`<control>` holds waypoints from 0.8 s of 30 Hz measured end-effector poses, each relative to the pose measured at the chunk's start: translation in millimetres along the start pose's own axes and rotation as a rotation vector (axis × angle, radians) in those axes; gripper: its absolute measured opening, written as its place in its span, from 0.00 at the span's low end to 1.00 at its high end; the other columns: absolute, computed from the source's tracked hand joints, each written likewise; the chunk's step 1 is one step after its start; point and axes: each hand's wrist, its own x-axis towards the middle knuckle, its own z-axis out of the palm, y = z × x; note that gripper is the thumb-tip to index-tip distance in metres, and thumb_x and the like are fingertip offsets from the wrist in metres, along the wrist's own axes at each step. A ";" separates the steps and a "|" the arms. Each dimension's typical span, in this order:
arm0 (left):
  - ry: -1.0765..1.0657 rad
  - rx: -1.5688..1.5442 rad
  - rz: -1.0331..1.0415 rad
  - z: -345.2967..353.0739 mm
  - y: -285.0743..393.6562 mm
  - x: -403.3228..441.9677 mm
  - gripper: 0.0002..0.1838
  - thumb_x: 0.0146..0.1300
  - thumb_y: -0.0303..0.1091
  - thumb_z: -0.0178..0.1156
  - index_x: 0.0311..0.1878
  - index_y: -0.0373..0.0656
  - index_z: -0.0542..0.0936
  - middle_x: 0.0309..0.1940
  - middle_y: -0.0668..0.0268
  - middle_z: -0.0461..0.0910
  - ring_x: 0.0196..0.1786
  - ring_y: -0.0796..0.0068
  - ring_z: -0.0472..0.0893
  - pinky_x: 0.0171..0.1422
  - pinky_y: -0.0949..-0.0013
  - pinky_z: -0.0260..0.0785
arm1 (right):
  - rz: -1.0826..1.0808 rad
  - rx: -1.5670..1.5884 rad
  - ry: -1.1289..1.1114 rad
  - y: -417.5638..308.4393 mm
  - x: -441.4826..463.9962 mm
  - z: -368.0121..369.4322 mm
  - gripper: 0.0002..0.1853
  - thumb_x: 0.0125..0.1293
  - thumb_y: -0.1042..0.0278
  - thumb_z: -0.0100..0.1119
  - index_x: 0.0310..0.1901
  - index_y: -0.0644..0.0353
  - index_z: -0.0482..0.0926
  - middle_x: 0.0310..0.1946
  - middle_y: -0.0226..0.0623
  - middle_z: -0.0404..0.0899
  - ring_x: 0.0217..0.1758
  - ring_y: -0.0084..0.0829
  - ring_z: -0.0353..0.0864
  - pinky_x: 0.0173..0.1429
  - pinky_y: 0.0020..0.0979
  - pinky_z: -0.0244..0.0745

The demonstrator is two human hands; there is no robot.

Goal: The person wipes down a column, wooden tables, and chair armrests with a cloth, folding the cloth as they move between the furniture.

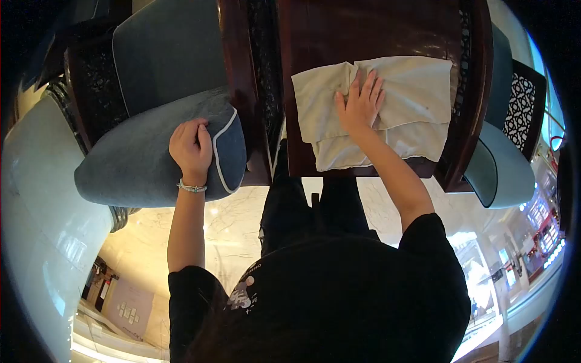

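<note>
My right hand (361, 104) lies flat with fingers spread on a beige cloth (417, 91). The cloth is folded, a little creased, and spread over a dark polished wooden table (369, 30). To the left, my left hand (192, 147) is curled into a loose fist and rests on the blue-grey padded seat (133, 157) of a chair, close to its white piping. Nothing shows in that fist. A bracelet (192, 188) circles the left wrist.
The chair's wooden frame (241, 91) stands between the seat and the table. Beyond the table's right side is another padded chair (505, 169) beside a lattice panel (521, 103). A pale, shiny curved surface (42, 181) fills the far left. Underfoot is a marbled floor (236, 212).
</note>
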 end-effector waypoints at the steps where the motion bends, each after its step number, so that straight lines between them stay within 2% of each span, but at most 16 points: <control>1: 0.006 -0.015 0.017 -0.7 -1.0 2.0 0.04 0.49 0.24 0.51 0.25 0.39 0.76 0.22 0.60 0.76 0.26 0.62 0.75 0.32 0.67 0.66 | -0.036 -0.025 0.001 -2.7 5.7 -0.2 0.36 0.55 0.43 0.47 0.61 0.58 0.58 0.64 0.54 0.44 0.67 0.56 0.42 0.63 0.57 0.40; 5: 0.000 -0.059 -0.014 0.2 -3.7 1.0 0.04 0.49 0.24 0.51 0.25 0.38 0.76 0.22 0.60 0.76 0.25 0.62 0.75 0.32 0.68 0.66 | -0.106 -0.008 0.018 -3.3 44.2 -4.2 0.34 0.56 0.45 0.48 0.60 0.58 0.60 0.64 0.54 0.47 0.66 0.56 0.45 0.63 0.55 0.42; 9: -0.020 -0.102 -0.063 1.7 -10.4 3.1 0.04 0.48 0.23 0.50 0.25 0.38 0.76 0.22 0.60 0.76 0.26 0.63 0.75 0.33 0.69 0.66 | -0.237 0.020 0.244 -0.4 136.5 0.8 0.31 0.57 0.48 0.47 0.60 0.54 0.60 0.62 0.50 0.52 0.65 0.52 0.49 0.63 0.50 0.48; 11: -0.024 -0.114 -0.080 2.4 -10.8 0.4 0.04 0.48 0.23 0.51 0.25 0.38 0.76 0.22 0.60 0.76 0.26 0.63 0.75 0.33 0.70 0.66 | -0.151 -0.012 0.182 -8.0 184.6 -11.9 0.32 0.58 0.49 0.47 0.61 0.57 0.58 0.62 0.51 0.53 0.66 0.49 0.48 0.67 0.44 0.43; 14: -0.020 -0.130 -0.116 4.1 -12.6 4.7 0.04 0.48 0.23 0.51 0.25 0.38 0.76 0.23 0.60 0.76 0.28 0.65 0.76 0.34 0.70 0.66 | -0.118 0.000 0.275 -13.8 216.8 -9.6 0.29 0.59 0.52 0.44 0.60 0.59 0.61 0.61 0.53 0.54 0.65 0.49 0.49 0.67 0.46 0.42; 15: -0.030 -0.139 -0.111 4.7 -12.2 4.5 0.04 0.48 0.23 0.51 0.25 0.38 0.76 0.23 0.60 0.76 0.28 0.65 0.76 0.34 0.70 0.66 | -0.108 -0.009 0.271 -7.0 207.0 -7.6 0.29 0.59 0.52 0.44 0.60 0.59 0.61 0.61 0.53 0.54 0.65 0.49 0.49 0.67 0.46 0.42; 17: -0.028 -0.139 -0.139 5.9 -13.4 8.1 0.04 0.49 0.23 0.51 0.25 0.38 0.76 0.23 0.61 0.76 0.29 0.65 0.76 0.35 0.70 0.66 | -0.237 -0.007 0.244 5.2 176.4 5.6 0.29 0.58 0.52 0.46 0.60 0.56 0.60 0.61 0.49 0.54 0.64 0.48 0.52 0.63 0.48 0.48; 20: -0.027 -0.151 -0.128 9.0 -16.9 8.4 0.04 0.50 0.24 0.51 0.25 0.39 0.76 0.23 0.61 0.76 0.29 0.66 0.76 0.36 0.70 0.66 | -0.254 0.076 0.167 6.8 77.9 2.0 0.28 0.57 0.56 0.47 0.59 0.56 0.62 0.61 0.46 0.56 0.62 0.46 0.56 0.61 0.49 0.52; 22: -0.018 -0.158 -0.119 9.2 -16.4 11.9 0.04 0.50 0.24 0.51 0.25 0.39 0.76 0.23 0.61 0.76 0.29 0.66 0.76 0.36 0.70 0.66 | -0.237 0.072 -0.035 9.6 -14.6 -10.2 0.28 0.54 0.59 0.49 0.58 0.58 0.63 0.62 0.46 0.55 0.63 0.47 0.55 0.62 0.49 0.49; 23: -0.028 -0.156 -0.128 8.6 -15.4 12.2 0.04 0.50 0.24 0.51 0.25 0.39 0.76 0.23 0.62 0.76 0.29 0.66 0.76 0.35 0.70 0.66 | -0.206 0.112 -0.132 12.5 -56.1 -10.6 0.30 0.52 0.58 0.51 0.59 0.52 0.63 0.63 0.42 0.52 0.66 0.44 0.51 0.64 0.48 0.47; 24: -0.042 -0.151 -0.141 7.4 -14.2 10.5 0.04 0.50 0.24 0.51 0.25 0.39 0.76 0.23 0.62 0.76 0.29 0.66 0.76 0.35 0.71 0.66 | -0.201 0.127 -0.176 13.4 -91.0 -17.8 0.29 0.53 0.58 0.51 0.59 0.54 0.63 0.63 0.44 0.53 0.65 0.46 0.51 0.64 0.49 0.46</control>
